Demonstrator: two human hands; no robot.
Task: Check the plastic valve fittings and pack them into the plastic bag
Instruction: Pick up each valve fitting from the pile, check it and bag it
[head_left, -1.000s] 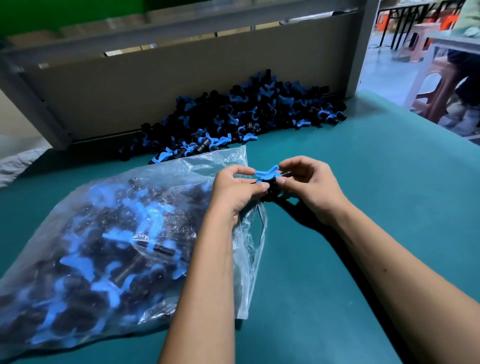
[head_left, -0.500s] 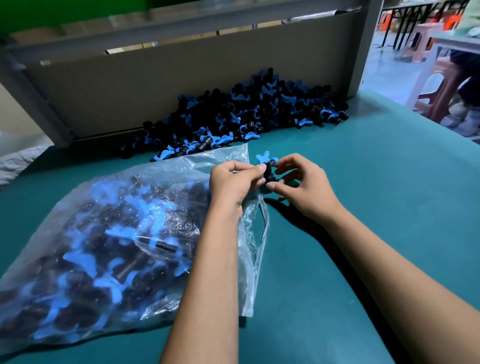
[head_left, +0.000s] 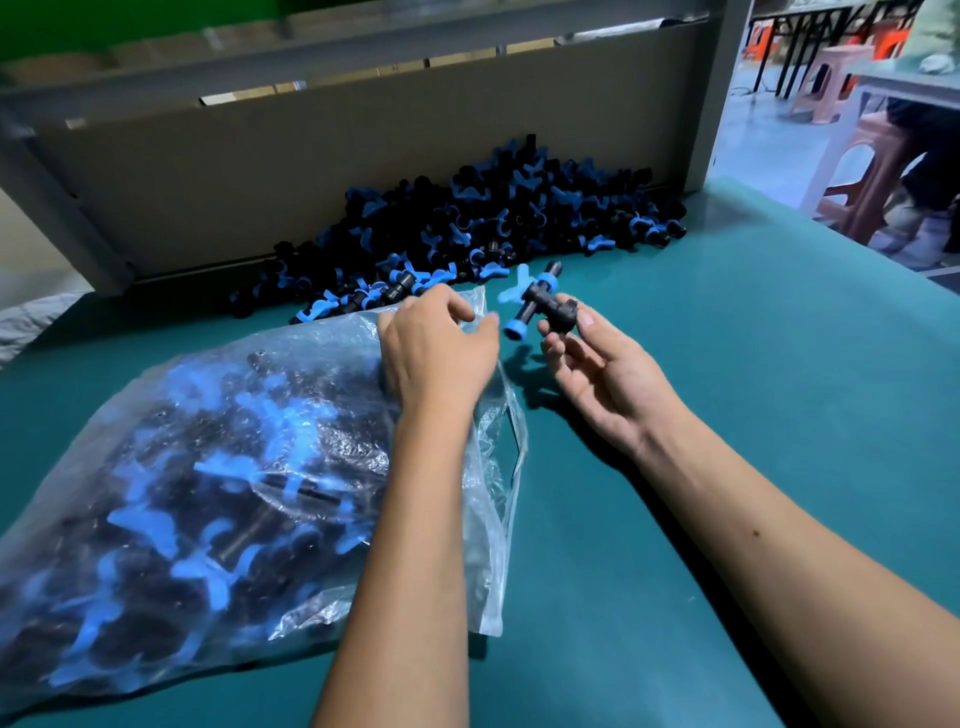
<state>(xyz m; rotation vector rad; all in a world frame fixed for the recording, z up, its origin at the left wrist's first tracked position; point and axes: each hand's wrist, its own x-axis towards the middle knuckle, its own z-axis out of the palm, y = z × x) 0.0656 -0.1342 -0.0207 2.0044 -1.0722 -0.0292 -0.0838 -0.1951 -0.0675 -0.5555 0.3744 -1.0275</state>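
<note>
A: And the hands have parted! A second ago both were pinching one valve fitting together just over the bag's mouth; now only the right hand (head_left: 605, 374) has it.

B: Right, the valve fitting (head_left: 540, 304) sits at the tips of the right fingers (head_left: 558, 340), thumb on one side and fingertips curled against its black body. Palm turned up, fitting poking out beyond the fingertips, clear of the table.

A: And the left hand (head_left: 436, 353)?

B: It has let go of the fitting and moved left onto the plastic bag (head_left: 208, 467). Its fingers are loosely curled over the top corner by the open edge; whether they actually pinch the film, I can't tell. The bag has barely shifted.

A: Any writing, any brand?

B: Nothing readable on the fitting or the bag.

A: Give us the look of the piece.

B: Black tee-shaped body, a blue ring at each end of the straight run, and a blue butterfly handle sticking up on the side away from the fingers. A black threaded-looking cap faces the thumb.

A: And the stock?

B: The bag under the left fingers is stuffed with the same black-and-blue fittings. Beyond both sets of fingertips, a pile of fittings (head_left: 493, 228) lies against the grey back panel (head_left: 311, 171) on the green table (head_left: 727, 415).
</note>
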